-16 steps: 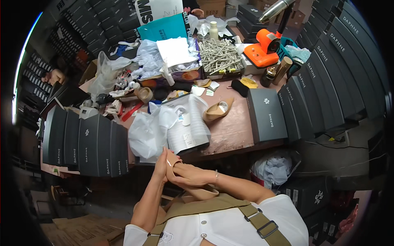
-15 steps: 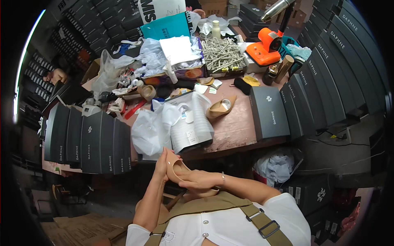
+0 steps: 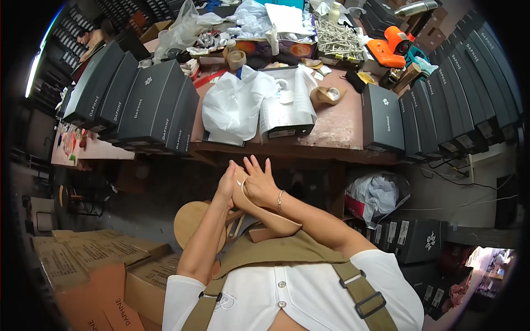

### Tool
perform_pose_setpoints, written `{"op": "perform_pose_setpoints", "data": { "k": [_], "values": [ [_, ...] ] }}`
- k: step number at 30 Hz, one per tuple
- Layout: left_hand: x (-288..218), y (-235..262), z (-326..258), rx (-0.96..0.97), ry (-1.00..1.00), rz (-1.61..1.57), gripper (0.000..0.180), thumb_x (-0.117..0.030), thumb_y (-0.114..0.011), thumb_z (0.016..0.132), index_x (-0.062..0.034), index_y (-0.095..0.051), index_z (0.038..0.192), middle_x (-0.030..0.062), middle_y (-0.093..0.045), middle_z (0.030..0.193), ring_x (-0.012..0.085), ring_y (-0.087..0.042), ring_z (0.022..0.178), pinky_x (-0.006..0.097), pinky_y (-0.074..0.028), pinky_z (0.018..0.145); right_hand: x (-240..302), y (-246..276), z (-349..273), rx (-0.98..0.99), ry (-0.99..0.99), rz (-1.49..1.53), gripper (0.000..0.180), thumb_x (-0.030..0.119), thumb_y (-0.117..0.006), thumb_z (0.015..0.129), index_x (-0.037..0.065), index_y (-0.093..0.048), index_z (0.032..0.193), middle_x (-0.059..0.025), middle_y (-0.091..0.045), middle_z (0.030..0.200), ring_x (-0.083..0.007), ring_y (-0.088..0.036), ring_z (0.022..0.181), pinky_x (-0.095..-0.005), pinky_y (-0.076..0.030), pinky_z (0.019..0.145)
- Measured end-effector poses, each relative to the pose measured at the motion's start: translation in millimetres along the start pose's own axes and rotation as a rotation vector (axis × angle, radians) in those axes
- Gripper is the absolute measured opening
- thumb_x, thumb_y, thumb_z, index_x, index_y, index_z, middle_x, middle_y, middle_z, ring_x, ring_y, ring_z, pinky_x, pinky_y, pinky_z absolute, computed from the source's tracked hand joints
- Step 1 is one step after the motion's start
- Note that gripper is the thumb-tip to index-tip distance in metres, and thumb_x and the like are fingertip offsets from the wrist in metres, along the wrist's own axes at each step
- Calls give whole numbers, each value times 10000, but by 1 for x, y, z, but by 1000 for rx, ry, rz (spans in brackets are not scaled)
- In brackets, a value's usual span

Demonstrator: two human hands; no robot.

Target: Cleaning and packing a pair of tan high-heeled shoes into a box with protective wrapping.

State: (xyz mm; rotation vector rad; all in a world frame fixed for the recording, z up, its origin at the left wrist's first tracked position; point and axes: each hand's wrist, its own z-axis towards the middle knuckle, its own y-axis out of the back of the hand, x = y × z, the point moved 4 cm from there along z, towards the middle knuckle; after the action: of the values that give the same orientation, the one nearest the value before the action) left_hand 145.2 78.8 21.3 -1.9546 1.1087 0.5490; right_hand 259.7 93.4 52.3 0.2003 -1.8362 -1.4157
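Note:
Above my lap is a glossy beige high-heeled pump (image 3: 269, 218), its toe pointing away from me and its heel end near my apron. My left hand (image 3: 225, 186) is closed along the left side of its toe. My right hand (image 3: 260, 185) lies at the shoe's opening with several fingers stretched out and spread; part of the hand is hidden in the opening. On the bench, a second beige pump (image 3: 326, 96) stands beside an open shoebox (image 3: 287, 131) lined with white wrapping. White tissue paper (image 3: 229, 107) is heaped left of that lining.
Dark grey shoeboxes stand in rows at the left (image 3: 146, 105) and right (image 3: 382, 118) of the pink bench top (image 3: 345, 129). An orange device (image 3: 389, 48) and a tray of pale sticks (image 3: 338, 38) are farther back. A round wooden stool (image 3: 193, 223) and cardboard (image 3: 99, 254) are low left.
The bench sits higher in the view, and more floor shows. My right hand, earlier flat over the shoe's opening, now has its fingers spread. My left hand stays on the toe.

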Motion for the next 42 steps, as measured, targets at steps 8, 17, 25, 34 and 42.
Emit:
{"op": "perform_pose_setpoints", "data": {
  "k": [8,17,25,34,42],
  "values": [
    [-25,-41,9,124,-80,110,411,-470,-432,971,-72,-535,976,86,-626,795,158,-619,678,283,-519,634,-13,34,-37,-42,-144,273,412,270,-428,899,95,-533,1256,-248,-191,1496,-422,-194,1384,-696,-130,1026],
    [-32,-97,94,358,85,-194,426,-455,-407,982,-69,-525,1117,74,-606,1022,175,-609,933,313,-498,843,-80,79,23,-47,228,356,467,227,-456,883,-72,-490,1241,-229,-4,1539,-444,-1,1410,-595,-78,1105],
    [-37,-134,59,-26,37,-467,564,-483,-406,967,-104,-361,1382,131,-481,1320,265,-493,1204,422,-408,1018,-125,113,11,76,270,699,372,44,-507,833,64,-579,1198,-145,-412,1419,-344,-230,1403,-548,-137,1119],
    [-69,-108,112,-13,74,-486,555,-405,-449,937,2,-423,1313,179,-561,1206,354,-578,1080,483,-470,927,-299,76,209,120,50,-903,232,131,-495,846,48,-695,928,-99,-668,960,-305,-553,1095,-631,-116,1072],
    [-114,-73,163,67,90,-480,610,-530,-463,931,-81,-400,1339,87,-480,1309,231,-473,1193,400,-391,1004,-259,131,209,-154,-203,-260,154,183,-555,827,50,-602,888,-148,-647,770,-353,-632,729,-543,-438,823]
  ]
}}
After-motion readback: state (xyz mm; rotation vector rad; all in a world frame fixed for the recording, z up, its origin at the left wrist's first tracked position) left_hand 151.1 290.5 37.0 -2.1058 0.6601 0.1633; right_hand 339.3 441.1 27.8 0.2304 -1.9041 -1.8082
